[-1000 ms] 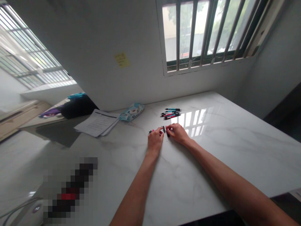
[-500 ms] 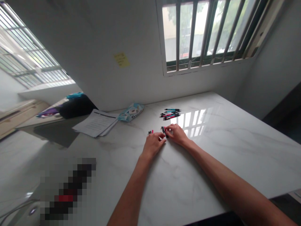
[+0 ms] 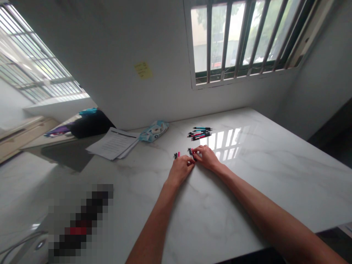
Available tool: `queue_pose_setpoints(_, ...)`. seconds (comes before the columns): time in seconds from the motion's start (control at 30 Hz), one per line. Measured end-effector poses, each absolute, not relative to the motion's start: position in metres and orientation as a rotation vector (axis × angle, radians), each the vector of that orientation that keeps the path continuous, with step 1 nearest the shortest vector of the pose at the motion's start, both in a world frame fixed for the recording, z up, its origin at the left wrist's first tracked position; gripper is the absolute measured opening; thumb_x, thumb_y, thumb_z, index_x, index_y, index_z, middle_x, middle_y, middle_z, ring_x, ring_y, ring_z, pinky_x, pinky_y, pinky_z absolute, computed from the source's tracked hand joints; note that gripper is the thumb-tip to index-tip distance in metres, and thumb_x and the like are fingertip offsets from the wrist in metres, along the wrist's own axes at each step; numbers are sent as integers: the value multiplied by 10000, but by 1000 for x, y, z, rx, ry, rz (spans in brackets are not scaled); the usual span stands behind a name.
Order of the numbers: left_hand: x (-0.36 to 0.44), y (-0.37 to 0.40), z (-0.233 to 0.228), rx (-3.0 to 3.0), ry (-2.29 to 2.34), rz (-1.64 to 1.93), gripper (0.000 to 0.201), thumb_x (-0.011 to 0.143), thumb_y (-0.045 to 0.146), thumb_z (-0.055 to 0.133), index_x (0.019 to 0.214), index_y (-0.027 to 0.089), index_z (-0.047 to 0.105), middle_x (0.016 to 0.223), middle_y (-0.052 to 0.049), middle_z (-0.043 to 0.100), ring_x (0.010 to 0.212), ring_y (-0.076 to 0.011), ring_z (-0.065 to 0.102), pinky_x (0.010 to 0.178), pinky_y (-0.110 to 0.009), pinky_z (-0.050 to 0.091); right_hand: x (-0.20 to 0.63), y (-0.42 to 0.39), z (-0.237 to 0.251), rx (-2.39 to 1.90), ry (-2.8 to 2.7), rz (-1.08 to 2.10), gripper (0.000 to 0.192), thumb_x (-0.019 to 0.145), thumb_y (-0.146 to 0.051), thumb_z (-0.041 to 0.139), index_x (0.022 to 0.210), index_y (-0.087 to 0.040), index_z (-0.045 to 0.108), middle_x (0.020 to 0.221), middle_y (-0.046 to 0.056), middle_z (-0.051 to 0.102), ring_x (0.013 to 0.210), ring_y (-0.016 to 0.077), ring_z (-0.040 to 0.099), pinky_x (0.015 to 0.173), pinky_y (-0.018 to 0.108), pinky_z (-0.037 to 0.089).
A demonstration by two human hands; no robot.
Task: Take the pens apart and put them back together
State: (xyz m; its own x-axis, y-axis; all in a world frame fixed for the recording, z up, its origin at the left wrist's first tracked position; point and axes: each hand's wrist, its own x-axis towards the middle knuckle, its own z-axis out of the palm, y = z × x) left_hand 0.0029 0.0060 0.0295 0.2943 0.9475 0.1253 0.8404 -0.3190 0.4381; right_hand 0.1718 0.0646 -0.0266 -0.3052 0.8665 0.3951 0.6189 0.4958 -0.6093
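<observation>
My left hand point(image 3: 180, 169) and my right hand point(image 3: 206, 158) meet over the middle of a white marble table point(image 3: 247, 176), fingertips pinched together on small pen parts point(image 3: 191, 153), black and pink. What each hand grips is too small to make out clearly. Two more loose pen pieces point(image 3: 176, 155) lie just left of my left hand. A bunch of several pink and teal pens point(image 3: 200, 132) lies farther back, apart from both hands.
A teal wipes packet point(image 3: 154, 131) and a stack of printed papers point(image 3: 113, 143) lie at the back left, near a dark bag point(image 3: 89, 124). A yellow sticky note point(image 3: 143, 70) is on the wall. A barred window point(image 3: 242, 36) is behind. A blurred object point(image 3: 79, 223) sits front left.
My left hand has pulled back toward me and shifted right, closing against my right hand's fingertips. The white refill that lay between the hands is no longer visible.
</observation>
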Motion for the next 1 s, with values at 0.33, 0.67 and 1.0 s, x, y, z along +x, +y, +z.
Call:
queue_pose_setpoints(0.33,1,6,30,2314,1615,496,174,890,169,665,896,213,833,951,-52,792,759,-165,690,801,-284,517,168,61,-25,-1213,-2060,446,190,971,-221,650,1103,-222,787,1080,73,758,1009,236,610,951,344,462)
queue_pose_setpoints(0.67,-10,13,37,1896,1862,1196,201,885,237,598,958,223,784,955,-22,798,705,-136,699,756,-243,536,172,67,-31,-1151,-1942,544,305,953,-169,584,1224,-219,714,1094,71,742,1020,236,609,973,383,483)
queue_pose_setpoints(1.0,-24,21,34,1581,1915,1422,275,825,215,556,995,193,772,967,-35,791,692,-131,694,689,-227,530,163,96,-30,-1129,-1918,689,639,886,-119,445,1522,-167,473,1281,93,715,1205,272,549,1087,431,447)
